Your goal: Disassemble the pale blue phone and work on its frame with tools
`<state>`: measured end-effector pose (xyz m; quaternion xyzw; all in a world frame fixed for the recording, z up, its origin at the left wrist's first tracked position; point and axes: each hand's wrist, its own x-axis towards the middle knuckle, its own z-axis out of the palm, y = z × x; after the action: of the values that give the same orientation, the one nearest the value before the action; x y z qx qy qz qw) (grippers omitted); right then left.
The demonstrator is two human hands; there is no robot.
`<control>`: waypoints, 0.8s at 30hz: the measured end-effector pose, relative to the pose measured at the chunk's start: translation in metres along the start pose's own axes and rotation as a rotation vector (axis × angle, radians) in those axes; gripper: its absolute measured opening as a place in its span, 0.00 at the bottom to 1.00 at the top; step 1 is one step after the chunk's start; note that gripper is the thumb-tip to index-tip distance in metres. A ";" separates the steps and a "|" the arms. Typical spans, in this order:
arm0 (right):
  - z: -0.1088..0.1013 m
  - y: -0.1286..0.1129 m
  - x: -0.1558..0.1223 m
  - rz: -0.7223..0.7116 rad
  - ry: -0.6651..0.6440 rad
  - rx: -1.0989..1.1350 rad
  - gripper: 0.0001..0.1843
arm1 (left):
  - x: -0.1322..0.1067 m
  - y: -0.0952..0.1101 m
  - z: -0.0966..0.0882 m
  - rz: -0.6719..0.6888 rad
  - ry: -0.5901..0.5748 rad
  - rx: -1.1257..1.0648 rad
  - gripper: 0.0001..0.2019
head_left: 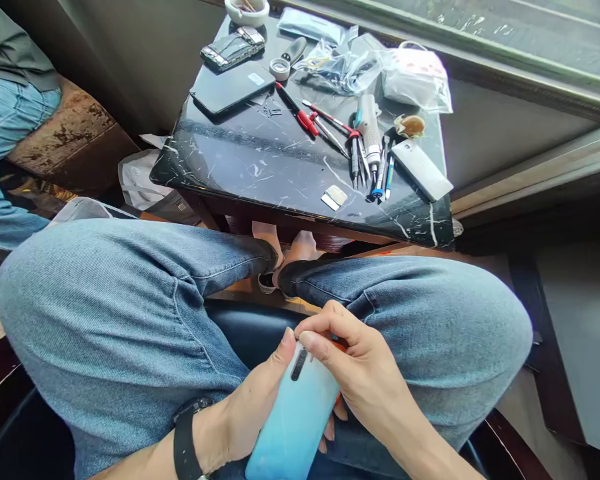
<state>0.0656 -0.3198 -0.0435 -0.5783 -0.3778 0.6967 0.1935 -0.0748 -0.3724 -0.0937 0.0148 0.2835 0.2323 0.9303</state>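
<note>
A light-blue smartphone [293,420] lies back-up in my hands above my lap, its dark camera strip [299,365] near the top end. My left hand [245,427], with a black wristband, holds the phone from below, thumb along its side. My right hand [360,360] pinches the phone's top end between thumb and fingers. A small orange piece [341,344] shows at the phone's edge under my right fingers; most of it is hidden, and I cannot tell what it is. My knees in blue jeans [430,320] lie on both sides of my hands.
A black marble table [220,160] ahead holds a dark phone [233,87], a damaged phone [233,48], a white phone [423,170], several screwdrivers [365,160], tweezers [330,137] and plastic bags [415,80]. A seated person's jeans [10,147] show at the left.
</note>
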 end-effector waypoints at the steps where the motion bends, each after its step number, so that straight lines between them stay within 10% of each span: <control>1: -0.001 0.000 0.003 0.010 -0.009 -0.002 0.17 | -0.001 0.002 -0.001 0.005 0.005 -0.015 0.49; 18: -0.029 0.000 0.013 -0.216 -0.032 -0.165 0.16 | -0.013 0.021 -0.007 -0.194 0.263 -0.104 0.47; 24: -0.021 0.004 0.017 -0.184 -0.003 -0.102 0.17 | -0.012 0.024 -0.002 0.011 0.225 -0.100 0.37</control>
<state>0.0823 -0.3039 -0.0582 -0.5493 -0.4645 0.6566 0.2266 -0.0948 -0.3560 -0.0854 -0.0563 0.3742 0.2513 0.8909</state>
